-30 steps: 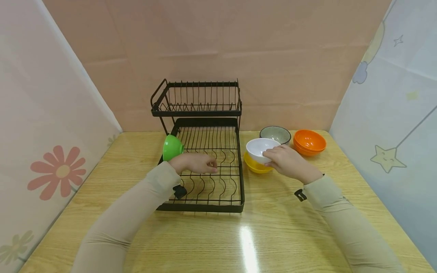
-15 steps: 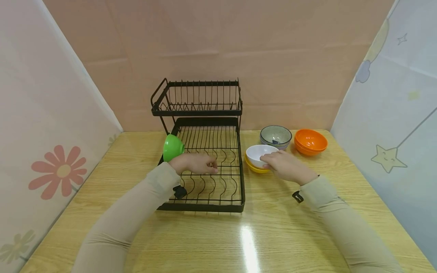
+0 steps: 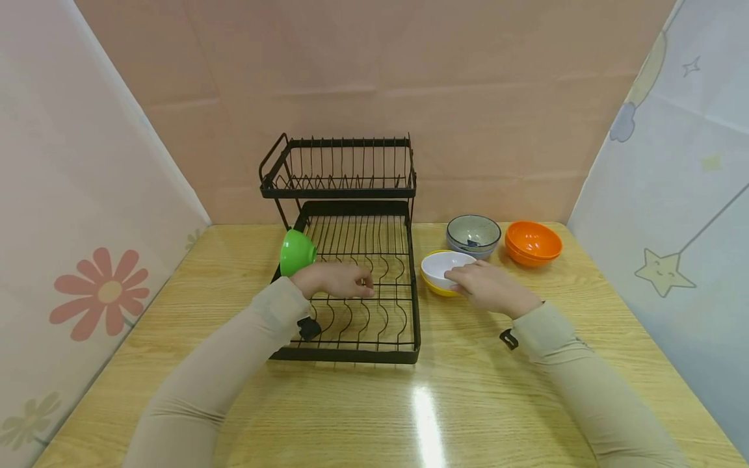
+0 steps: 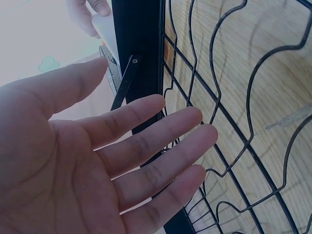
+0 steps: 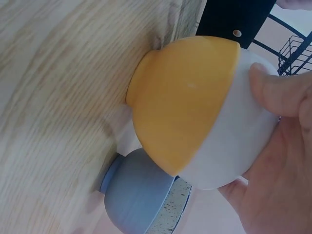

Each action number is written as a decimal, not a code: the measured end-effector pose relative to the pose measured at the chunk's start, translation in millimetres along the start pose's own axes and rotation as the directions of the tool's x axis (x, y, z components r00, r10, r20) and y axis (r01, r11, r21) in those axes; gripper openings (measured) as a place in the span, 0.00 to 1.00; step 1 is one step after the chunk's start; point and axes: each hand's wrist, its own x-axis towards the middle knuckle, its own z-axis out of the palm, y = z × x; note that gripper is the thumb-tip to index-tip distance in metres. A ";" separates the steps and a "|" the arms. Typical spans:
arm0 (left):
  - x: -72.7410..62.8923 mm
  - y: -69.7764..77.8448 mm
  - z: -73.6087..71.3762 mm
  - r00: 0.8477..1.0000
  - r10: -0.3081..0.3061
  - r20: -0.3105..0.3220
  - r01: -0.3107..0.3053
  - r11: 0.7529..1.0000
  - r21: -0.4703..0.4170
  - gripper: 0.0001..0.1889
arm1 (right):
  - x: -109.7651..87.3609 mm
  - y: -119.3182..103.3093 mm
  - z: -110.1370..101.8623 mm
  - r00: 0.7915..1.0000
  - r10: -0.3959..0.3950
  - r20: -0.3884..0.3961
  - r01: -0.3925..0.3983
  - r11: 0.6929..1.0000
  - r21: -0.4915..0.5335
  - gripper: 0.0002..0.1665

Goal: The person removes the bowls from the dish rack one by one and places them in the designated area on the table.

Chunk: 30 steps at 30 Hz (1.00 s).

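Observation:
My right hand pinches the rim of a white bowl, thumb outside as the right wrist view shows. The white bowl sits inside a yellow bowl, which stands on the table just right of the black dish rack. Over the rack's lower tier hovers my left hand, holding nothing; its fingers look relaxed and nearly straight in the left wrist view. A green bowl stands tipped on its side at the rack's left edge, beside my left wrist.
Behind the white bowl, a speckled grey bowl rests in a bluish one. Stacked orange bowls stand farther right. The rack's upper tier rises at the back. Cloth walls border the wooden table.
My right hand has lowered the white bowl into the yellow one, where it now sits deeper. The left hand has stayed in place.

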 end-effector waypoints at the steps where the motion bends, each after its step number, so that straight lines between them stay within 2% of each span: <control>1: 0.2 -0.6 0.0 1.000 0.000 0.001 0.000 1.000 -0.002 0.19 | -0.1 -0.4 0.2 1.000 0.001 -0.001 -0.001 1.000 -0.001 0.14; 9: 1.7 -3.1 -0.3 1.000 0.000 0.010 0.000 1.000 0.000 0.19 | -1.2 -2.5 1.9 1.000 0.002 0.020 -0.002 1.000 -0.023 0.15; 18: 1.4 -2.4 -1.0 1.000 -0.007 0.011 0.007 1.000 0.000 0.20 | -2.5 -1.2 10.6 0.998 -0.031 0.057 0.033 0.998 -0.045 0.16; 24: 1.0 -2.2 -1.9 1.000 0.006 0.012 -0.006 1.000 -0.002 0.19 | -2.6 -2.3 13.3 0.996 -0.004 0.085 0.007 0.999 -0.037 0.21; 30: -0.3 -1.1 -0.9 1.000 0.008 0.009 -0.008 1.000 -0.001 0.19 | -3.2 -1.4 14.3 0.999 0.000 0.052 0.000 1.000 0.006 0.23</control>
